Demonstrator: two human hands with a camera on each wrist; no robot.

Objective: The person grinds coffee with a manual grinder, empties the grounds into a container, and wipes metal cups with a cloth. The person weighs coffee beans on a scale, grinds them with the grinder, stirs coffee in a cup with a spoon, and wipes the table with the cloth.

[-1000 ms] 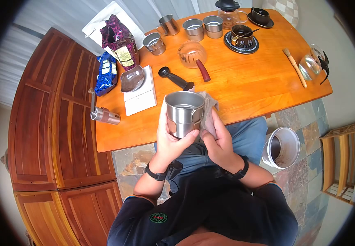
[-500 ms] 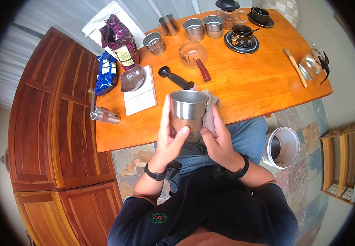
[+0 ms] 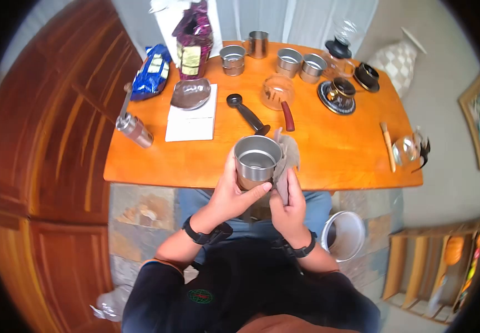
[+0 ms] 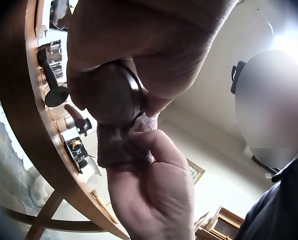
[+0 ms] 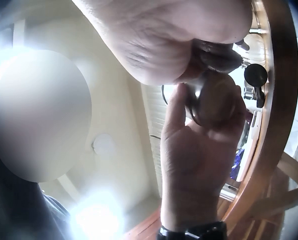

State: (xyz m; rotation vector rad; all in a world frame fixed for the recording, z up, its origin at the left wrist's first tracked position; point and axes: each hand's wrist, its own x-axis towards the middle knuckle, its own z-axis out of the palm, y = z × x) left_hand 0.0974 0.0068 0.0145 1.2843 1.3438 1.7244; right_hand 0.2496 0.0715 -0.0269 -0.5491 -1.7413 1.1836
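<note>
My left hand [image 3: 233,194] grips a stainless steel cup [image 3: 256,158] just past the table's near edge, fingers round its far side and thumb across the front. The cup's open top faces up toward the head camera, and its inside looks bare. Against the cup's right side my right hand [image 3: 290,211] pinches a grey cloth [image 3: 288,152], a corner of it standing above the rim. From below, the left wrist view shows the cup's round base [image 4: 111,95] between the left fingers, with the bunched cloth [image 4: 120,147] beside it.
On the wooden table [image 3: 334,161] just beyond lie a black tamper-ended scoop [image 3: 248,115] and a red-handled glass pot [image 3: 277,94]. A white scale [image 3: 190,127] bears a brown dish [image 3: 191,94]. A hand grinder [image 3: 134,130] stands left, a brush [image 3: 388,147] right. Several metal cups line the back.
The cup has turned in my hands; its wire handle, seen a second ago, is now hidden. The head view has shifted, so the table appears lower. Both hands keep their holds.
</note>
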